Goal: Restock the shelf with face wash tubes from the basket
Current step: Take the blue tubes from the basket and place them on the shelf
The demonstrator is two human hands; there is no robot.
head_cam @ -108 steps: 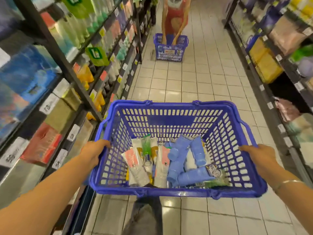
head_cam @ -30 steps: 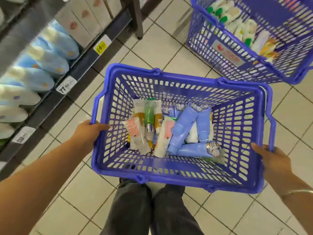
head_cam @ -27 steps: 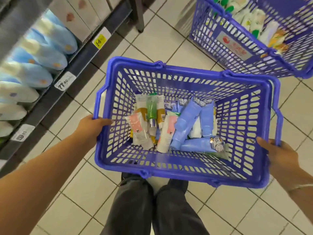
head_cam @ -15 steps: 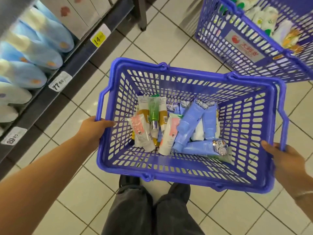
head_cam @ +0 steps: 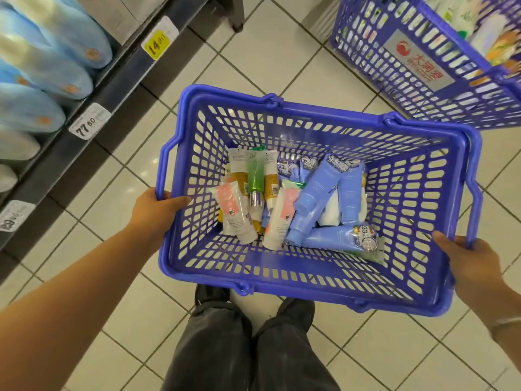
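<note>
I hold a blue plastic basket (head_cam: pixel 310 289) over the tiled floor, above my legs. My left hand (head_cam: pixel 152 207) grips its left rim, thumb over the edge. My right hand (head_cam: pixel 473 263) grips its right rim near the folded handle. Inside lie several face wash tubes: light blue tubes (head_cam: pixel 318 198), white tubes with pink labels (head_cam: pixel 234 213), a green tube with a silver cap (head_cam: pixel 255 176) and white-and-amber tubes (head_cam: pixel 270 179). The shelf (head_cam: pixel 93 105) runs along the left, with blue packs on it.
A second blue basket (head_cam: pixel 417 66) with goods stands on the floor at the upper right, close to mine. Price tags (head_cam: pixel 90 124) line the shelf edge. A dark shelf post (head_cam: pixel 234 12) stands at the top. My trousers and shoes (head_cam: pixel 242 334) are below the basket.
I walked up the aisle to the second basket and now look down. Over the last second the basket sank a little lower and to the right; both hands keep their grip.
</note>
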